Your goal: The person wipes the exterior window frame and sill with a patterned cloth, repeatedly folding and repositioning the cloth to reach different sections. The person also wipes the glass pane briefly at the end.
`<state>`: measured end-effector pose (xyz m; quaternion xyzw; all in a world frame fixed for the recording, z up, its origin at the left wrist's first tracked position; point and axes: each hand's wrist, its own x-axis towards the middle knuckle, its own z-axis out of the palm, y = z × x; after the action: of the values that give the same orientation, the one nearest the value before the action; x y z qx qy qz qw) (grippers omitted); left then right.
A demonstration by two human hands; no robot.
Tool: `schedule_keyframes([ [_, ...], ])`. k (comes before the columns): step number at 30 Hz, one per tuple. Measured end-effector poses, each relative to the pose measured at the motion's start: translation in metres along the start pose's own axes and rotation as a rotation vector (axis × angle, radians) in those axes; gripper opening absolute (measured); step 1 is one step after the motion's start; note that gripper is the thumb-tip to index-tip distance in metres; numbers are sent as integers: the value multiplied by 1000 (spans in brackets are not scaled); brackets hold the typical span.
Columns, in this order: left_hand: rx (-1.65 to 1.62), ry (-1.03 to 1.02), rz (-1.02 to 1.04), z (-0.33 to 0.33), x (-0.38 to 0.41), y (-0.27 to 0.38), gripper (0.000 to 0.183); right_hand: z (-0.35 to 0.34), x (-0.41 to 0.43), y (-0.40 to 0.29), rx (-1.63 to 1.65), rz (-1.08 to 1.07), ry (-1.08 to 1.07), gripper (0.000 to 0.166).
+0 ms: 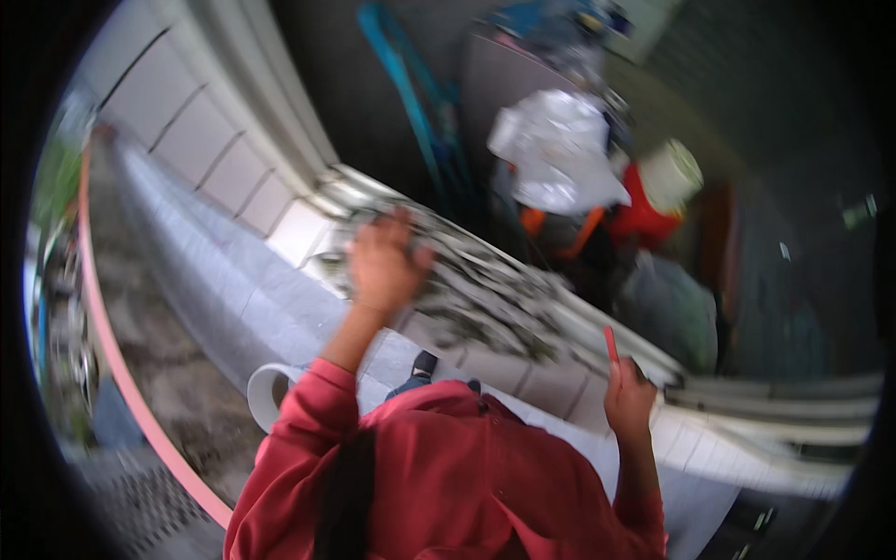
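My left hand [387, 269] is spread over the left end of a mottled grey, white and green heap [483, 290]. The heap lies along a tiled ledge [500, 364] beside a pale frame; blur hides whether it is cloth or plant matter. Its fingers are apart, and I see nothing held in them. Further right, near the frame's lower rail [647, 353], my right hand [630, 399] is closed around a thin red stick or handle [610, 343]. The stick points up and away from me; its lower part is hidden in the fist.
Beyond the frame stand a crumpled clear plastic bag [560, 150], a red container [640, 210], a white tub [670, 175] and turquoise poles [406, 91]. A white round pipe or bucket [269, 395] is by my left elbow. A pink-edged rail [105, 329] curves along the left.
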<state>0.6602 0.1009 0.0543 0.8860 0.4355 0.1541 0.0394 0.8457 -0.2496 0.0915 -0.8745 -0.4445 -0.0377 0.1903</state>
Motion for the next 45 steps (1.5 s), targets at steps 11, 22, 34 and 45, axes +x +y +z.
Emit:
schedule_keyframes([
  [11,310,-1,352,-5,56,-40,47,13,-115,68,7,138,330,4],
  [22,-124,-27,595,38,-2,63,48,42,-128,95,549,396,596,27],
  [34,-445,-208,898,48,-100,292,49,43,-132,96,456,226,587,18],
  [45,-812,-84,600,36,-93,250,24,25,-136,101,541,326,522,14],
])
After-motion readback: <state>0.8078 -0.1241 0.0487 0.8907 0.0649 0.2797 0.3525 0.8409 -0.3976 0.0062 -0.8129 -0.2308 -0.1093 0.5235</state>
